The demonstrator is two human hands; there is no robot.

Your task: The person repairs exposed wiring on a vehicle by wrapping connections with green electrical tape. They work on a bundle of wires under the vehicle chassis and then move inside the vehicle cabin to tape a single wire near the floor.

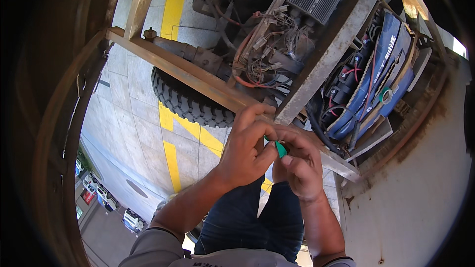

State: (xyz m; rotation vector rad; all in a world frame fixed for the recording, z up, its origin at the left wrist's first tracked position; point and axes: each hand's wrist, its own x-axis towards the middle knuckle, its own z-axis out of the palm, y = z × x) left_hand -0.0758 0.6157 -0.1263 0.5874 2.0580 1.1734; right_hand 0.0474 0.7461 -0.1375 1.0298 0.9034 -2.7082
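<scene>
Pinching a small, bright green, flexible-looking strip point(281, 149) at its edge, the left hand point(247, 148) has thumb and forefinger drawn narrow. The right hand point(303, 168) curls in from the other side, its thumb just beside the strip's lower end; whether it also clamps the strip, I cannot tell, since the fingers hide that side. The strip sits between the two sets of fingertips, in front of the corner where a rusty brown metal beam point(198, 81) nears a worn grey metal beam point(331, 49).

The likeliest trouble is a dropped strip: so little of it shows that the grip must rest on a small area, and a slip of the left fingertips could send it down to the pale paved floor point(133, 94). If the strip is sticky, which I cannot tell, it could fold onto itself or cling to a finger. Knuckles near bare metal could be scraped by a sudden jerk. Beyond, a loose tangle of thin wires with pale connectors point(264, 64) could snag a hand reaching past the grey metal beam.
</scene>
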